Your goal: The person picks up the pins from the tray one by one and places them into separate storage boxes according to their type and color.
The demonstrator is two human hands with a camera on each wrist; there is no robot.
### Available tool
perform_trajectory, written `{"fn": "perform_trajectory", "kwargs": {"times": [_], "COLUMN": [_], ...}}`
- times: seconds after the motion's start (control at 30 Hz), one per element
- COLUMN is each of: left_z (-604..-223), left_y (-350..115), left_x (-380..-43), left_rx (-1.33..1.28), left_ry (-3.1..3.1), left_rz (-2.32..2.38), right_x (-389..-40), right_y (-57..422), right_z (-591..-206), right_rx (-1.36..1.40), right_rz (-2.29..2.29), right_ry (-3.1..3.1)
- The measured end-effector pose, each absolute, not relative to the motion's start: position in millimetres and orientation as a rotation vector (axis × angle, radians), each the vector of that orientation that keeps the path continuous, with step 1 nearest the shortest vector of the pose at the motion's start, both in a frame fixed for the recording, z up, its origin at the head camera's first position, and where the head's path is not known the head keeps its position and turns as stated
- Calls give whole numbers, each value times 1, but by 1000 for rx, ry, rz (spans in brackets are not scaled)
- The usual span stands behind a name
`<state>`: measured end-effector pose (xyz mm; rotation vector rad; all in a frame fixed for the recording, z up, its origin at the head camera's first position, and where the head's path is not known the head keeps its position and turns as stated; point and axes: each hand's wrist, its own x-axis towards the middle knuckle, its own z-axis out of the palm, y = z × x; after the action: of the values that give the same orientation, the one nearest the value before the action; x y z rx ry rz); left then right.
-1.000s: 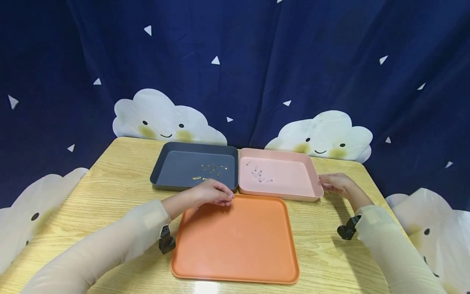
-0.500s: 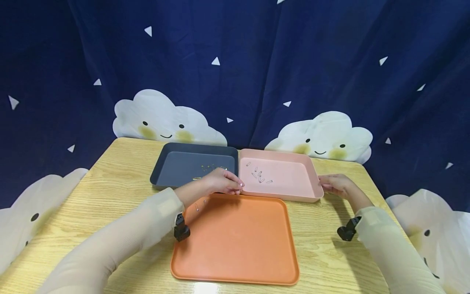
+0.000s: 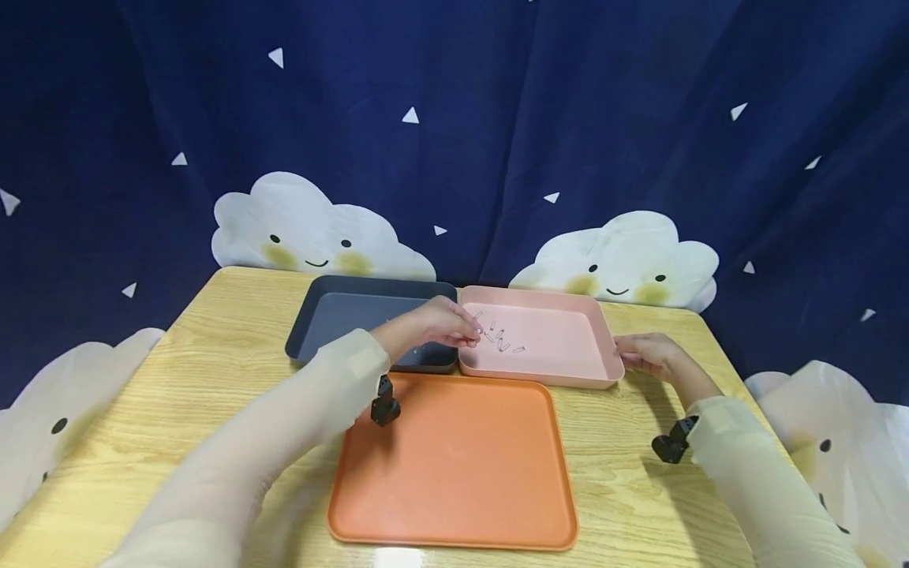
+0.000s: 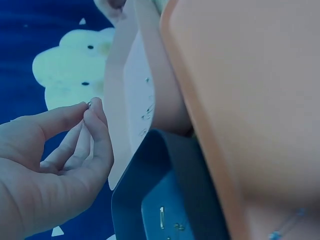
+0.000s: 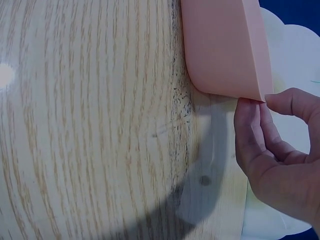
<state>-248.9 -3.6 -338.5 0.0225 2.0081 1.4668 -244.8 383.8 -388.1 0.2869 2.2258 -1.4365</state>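
My left hand point(image 3: 443, 322) hovers over the seam between the dark blue-grey tray point(image 3: 348, 308) and the pink tray point(image 3: 561, 339). Thumb and forefinger pinch a small metal safety pin point(image 4: 89, 104), mostly hidden by the fingertips in the left wrist view. Silver safety pins point(image 3: 501, 341) lie loose at the left of the pink tray. Several small pins point(image 4: 177, 226) rest in the dark tray, partly covered by my forearm in the head view. At the pink tray's right end, my right hand point(image 5: 285, 160) holds the rim, thumb on top and fingers against the outer wall.
A large orange tray point(image 3: 454, 465) lies in front of the other two; a blurred pin point(image 4: 287, 225) shows on it in the left wrist view. All stand on a wooden table point(image 3: 625, 505). A blue curtain point(image 3: 483, 142) with clouds hangs behind.
My left hand has moved from the orange tray's back edge, forward and right, up to the pink tray's left side. My right hand stays at the pink tray's end.
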Motion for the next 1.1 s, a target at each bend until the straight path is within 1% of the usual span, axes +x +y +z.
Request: {"fn": "perform_trajectory", "kwargs": {"times": [0.2, 0.57, 0.73, 0.83, 0.9, 0.97, 1.1], "left_z": [-337, -336, -346, -353, -357, -360, -363], "left_y": [9, 34, 44, 49, 52, 53, 54], "left_x": [-266, -295, -309, -315, -317, -317, -313], "left_rx": [20, 63, 132, 284, 355, 373, 334], "left_ry": [2051, 2291, 2477, 2626, 2685, 2715, 2736], "left_rz": [1455, 1257, 929, 553, 393, 336, 408], "right_x": [-244, -244, -244, -244, -244, -244, -245], "right_y": [386, 386, 383, 382, 383, 383, 383], "right_z": [-388, -388, -390, -390, -388, -388, -390], "right_rx": [281, 307, 303, 312, 318, 320, 318], "right_rz": [-1448, -1396, -1490, -1507, -1481, -1444, -1438], "right_ry": [2214, 2252, 2205, 2190, 2212, 2241, 2242]}}
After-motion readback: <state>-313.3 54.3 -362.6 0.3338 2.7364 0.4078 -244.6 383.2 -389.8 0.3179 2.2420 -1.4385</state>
